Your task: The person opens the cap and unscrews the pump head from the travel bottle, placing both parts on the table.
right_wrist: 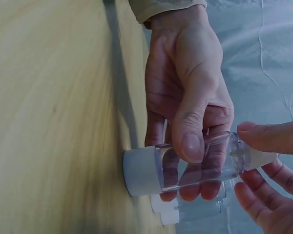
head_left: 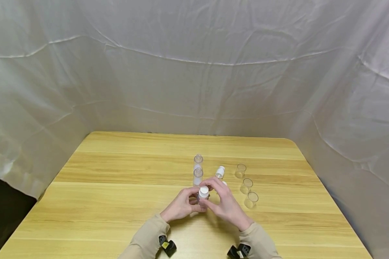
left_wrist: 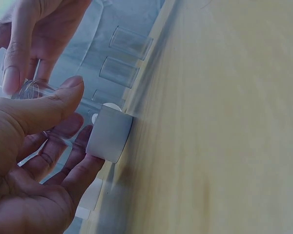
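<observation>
A small clear bottle with a white base and a white top piece stands between my two hands. With thumb and fingers, my left hand grips the clear body. My right hand pinches around the collar below the white top piece, thumb on one side and fingers on the other. In the left wrist view the white base shows just below the left fingers, close to the tabletop. Whether it touches the wood I cannot tell.
Two clear bottles stand in a line behind my hands. To their right is a white pump piece, and another white piece is mostly hidden by the right hand. Three clear caps form a row farther right on the wooden table.
</observation>
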`<state>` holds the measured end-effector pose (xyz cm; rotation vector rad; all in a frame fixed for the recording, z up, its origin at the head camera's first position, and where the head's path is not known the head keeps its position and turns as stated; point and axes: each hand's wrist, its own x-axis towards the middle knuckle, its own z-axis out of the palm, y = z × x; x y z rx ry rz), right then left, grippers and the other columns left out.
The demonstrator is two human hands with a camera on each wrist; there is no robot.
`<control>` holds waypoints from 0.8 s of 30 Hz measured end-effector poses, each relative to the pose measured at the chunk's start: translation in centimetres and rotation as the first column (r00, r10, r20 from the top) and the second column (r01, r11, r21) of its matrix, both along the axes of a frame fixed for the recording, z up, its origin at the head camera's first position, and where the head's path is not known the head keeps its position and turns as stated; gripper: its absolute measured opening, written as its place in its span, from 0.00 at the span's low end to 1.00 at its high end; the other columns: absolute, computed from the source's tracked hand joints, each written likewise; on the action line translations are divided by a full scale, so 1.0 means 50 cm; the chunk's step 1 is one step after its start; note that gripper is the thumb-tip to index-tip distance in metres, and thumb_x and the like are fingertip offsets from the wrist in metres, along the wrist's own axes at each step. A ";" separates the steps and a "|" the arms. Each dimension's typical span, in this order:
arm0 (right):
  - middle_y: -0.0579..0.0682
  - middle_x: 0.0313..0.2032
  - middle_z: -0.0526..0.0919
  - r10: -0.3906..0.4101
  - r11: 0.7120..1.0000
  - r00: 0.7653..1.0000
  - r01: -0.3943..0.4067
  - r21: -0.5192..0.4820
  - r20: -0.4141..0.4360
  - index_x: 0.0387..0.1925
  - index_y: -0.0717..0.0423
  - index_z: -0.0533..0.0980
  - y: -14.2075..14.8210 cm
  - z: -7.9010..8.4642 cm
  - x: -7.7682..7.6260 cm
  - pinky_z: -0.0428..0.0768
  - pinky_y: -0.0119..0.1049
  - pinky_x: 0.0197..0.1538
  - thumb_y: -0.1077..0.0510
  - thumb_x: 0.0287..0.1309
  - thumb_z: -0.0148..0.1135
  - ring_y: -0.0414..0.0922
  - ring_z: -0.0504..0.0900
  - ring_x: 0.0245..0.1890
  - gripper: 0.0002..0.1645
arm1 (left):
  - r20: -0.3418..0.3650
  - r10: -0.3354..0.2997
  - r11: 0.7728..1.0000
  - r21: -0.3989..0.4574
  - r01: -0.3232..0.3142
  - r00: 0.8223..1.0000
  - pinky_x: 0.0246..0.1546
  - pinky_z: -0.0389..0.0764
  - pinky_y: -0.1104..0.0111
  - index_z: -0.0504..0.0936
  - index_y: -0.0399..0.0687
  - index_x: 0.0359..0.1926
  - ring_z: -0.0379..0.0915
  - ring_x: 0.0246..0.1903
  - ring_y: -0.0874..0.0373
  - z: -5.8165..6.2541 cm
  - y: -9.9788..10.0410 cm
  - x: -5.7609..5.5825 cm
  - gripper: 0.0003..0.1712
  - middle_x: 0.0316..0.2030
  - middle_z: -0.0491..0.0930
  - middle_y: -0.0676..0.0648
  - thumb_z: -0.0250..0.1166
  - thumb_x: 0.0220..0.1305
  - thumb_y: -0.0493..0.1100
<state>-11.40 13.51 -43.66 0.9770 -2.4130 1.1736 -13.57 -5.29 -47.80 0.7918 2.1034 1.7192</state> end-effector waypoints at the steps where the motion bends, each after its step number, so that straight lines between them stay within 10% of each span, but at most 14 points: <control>1: 0.48 0.48 0.82 0.002 1.000 1.000 -0.002 -0.004 0.000 0.52 0.55 0.76 0.000 0.001 0.000 0.85 0.36 0.55 0.67 0.46 0.76 0.42 0.81 0.48 0.29 | -0.002 0.000 1.000 0.000 0.000 1.000 0.69 0.75 0.50 0.78 0.35 0.60 0.71 0.66 0.40 0.000 0.000 0.000 0.28 0.65 0.76 0.37 0.72 0.58 0.34; 24: 0.55 0.49 0.83 0.027 0.995 0.993 -0.037 -0.089 -0.115 0.53 0.60 0.76 0.009 -0.009 -0.003 0.87 0.34 0.52 0.74 0.43 0.74 0.47 0.83 0.44 0.32 | 0.012 0.031 0.999 -0.037 -0.031 0.999 0.57 0.80 0.74 0.83 0.39 0.50 0.73 0.43 0.65 0.001 -0.001 0.001 0.18 0.47 0.81 0.40 0.74 0.57 0.35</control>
